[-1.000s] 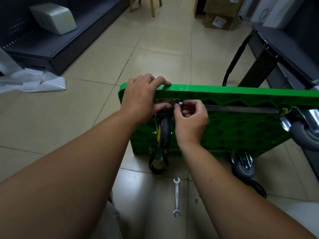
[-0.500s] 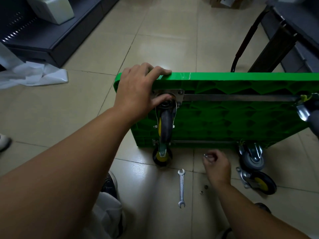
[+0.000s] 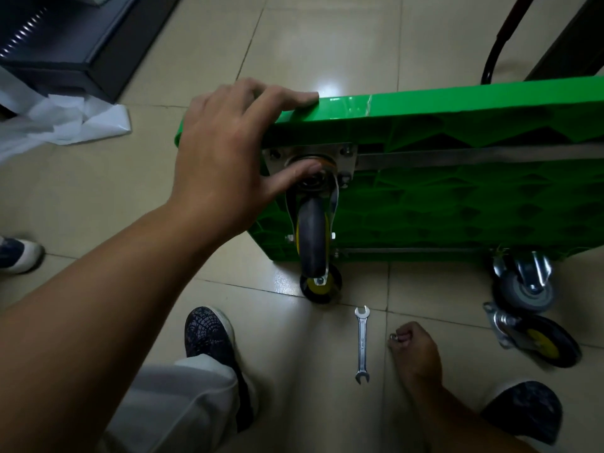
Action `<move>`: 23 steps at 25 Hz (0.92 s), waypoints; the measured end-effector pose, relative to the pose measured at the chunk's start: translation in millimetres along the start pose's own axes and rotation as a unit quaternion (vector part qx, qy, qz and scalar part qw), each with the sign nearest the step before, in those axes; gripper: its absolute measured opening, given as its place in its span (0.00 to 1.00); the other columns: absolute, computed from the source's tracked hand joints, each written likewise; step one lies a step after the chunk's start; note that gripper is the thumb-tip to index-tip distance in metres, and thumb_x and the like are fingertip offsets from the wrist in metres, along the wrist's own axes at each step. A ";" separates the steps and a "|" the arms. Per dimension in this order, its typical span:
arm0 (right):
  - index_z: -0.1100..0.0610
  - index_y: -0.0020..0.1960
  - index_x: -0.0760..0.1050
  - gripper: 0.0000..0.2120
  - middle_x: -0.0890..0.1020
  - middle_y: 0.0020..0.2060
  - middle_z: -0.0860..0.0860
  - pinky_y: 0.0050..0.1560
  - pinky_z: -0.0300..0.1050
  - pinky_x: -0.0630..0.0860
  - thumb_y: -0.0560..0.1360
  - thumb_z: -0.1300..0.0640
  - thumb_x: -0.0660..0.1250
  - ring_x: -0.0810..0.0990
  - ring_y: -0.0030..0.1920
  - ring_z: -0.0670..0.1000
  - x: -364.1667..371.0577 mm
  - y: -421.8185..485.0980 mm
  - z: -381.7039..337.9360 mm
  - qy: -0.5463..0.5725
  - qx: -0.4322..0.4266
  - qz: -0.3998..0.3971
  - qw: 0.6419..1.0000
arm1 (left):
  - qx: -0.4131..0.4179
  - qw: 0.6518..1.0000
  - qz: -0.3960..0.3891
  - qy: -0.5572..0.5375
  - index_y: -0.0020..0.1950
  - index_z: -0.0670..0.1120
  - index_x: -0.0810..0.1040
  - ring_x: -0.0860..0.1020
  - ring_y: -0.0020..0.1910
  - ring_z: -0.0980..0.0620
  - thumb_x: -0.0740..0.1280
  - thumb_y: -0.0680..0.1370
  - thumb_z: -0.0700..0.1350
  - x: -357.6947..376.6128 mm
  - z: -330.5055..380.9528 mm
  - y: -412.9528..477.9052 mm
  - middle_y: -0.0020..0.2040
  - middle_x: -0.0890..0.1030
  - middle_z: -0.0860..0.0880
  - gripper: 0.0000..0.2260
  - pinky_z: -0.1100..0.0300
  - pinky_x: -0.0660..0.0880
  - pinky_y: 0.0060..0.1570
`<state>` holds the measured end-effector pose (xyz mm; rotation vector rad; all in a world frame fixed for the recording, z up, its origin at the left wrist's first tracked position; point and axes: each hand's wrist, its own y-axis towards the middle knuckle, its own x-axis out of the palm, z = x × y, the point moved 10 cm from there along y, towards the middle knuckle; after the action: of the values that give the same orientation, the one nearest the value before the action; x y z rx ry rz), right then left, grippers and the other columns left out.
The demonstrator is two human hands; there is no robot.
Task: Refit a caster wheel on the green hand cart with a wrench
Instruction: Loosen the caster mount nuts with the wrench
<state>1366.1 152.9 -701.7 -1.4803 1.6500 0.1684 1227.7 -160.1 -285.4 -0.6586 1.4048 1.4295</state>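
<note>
The green hand cart [image 3: 457, 197] stands on its edge with its underside toward me. My left hand [image 3: 228, 158] grips its top left corner, fingers over the rim and thumb pressing the swivel of the caster wheel [image 3: 313, 237] on its steel plate [image 3: 343, 152]. My right hand [image 3: 413, 346] is low at the floor, fingers curled round a small metal nut or washer. A silver open-ended wrench [image 3: 362, 344] lies on the tile just left of that hand.
A loose yellow-hubbed caster [image 3: 539, 341] lies on the floor at right, beside a fitted grey caster [image 3: 526, 286]. Another wheel [image 3: 322, 284] touches the floor under the cart. My shoes [image 3: 209, 335] are below. White wrapping [image 3: 58, 122] and dark shelving [image 3: 81, 44] lie at left.
My right hand left the caster plate, dropped to the floor right of the wrench and closed on a small metal part. The view tilted downward. My left hand kept its hold.
</note>
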 end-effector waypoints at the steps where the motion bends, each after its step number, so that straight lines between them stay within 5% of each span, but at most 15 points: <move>1: 0.54 0.46 0.76 0.09 0.80 0.40 0.49 0.39 0.41 0.72 0.72 0.63 0.75 0.78 0.41 0.49 8.4 2.2 1.7 -0.010 -0.006 -0.005 1.000 | -0.003 1.000 -0.001 0.003 0.72 0.55 0.72 0.73 0.59 0.45 0.65 0.75 0.66 -0.2 -1.0 -1.1 0.61 0.77 0.46 0.28 0.52 0.64 0.56; 14: 0.51 0.43 0.77 0.12 0.78 0.40 0.50 0.42 0.52 0.79 0.66 0.59 0.79 0.77 0.45 0.54 25.7 2.1 16.3 -0.105 -0.009 0.020 0.994 | 0.005 1.000 0.008 0.014 0.72 0.53 0.74 0.74 0.57 0.43 0.69 0.76 0.66 -3.8 0.5 1.8 0.60 0.78 0.45 0.29 0.54 0.61 0.54; 18: 0.56 0.44 0.79 0.14 0.79 0.40 0.51 0.42 0.50 0.76 0.64 0.54 0.80 0.77 0.43 0.56 32.8 -22.8 -21.0 -0.123 -0.144 0.046 0.981 | 0.006 1.000 0.010 0.015 0.72 0.53 0.73 0.74 0.58 0.44 0.69 0.76 0.66 -3.2 1.0 -0.4 0.61 0.77 0.46 0.29 0.55 0.61 0.54; 23: 0.56 0.44 0.76 0.17 0.81 0.39 0.53 0.40 0.47 0.77 0.65 0.52 0.81 0.79 0.42 0.57 78.4 -44.7 4.9 -0.163 -0.027 -0.049 0.985 | 0.007 1.000 0.013 0.018 0.72 0.54 0.73 0.74 0.59 0.44 0.69 0.76 0.65 -4.0 -0.6 0.3 0.61 0.77 0.46 0.29 0.54 0.62 0.54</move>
<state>1415.1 86.0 -737.6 -1.4818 1.3165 0.3829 1228.8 -161.7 -281.8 -0.6607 1.4549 1.4333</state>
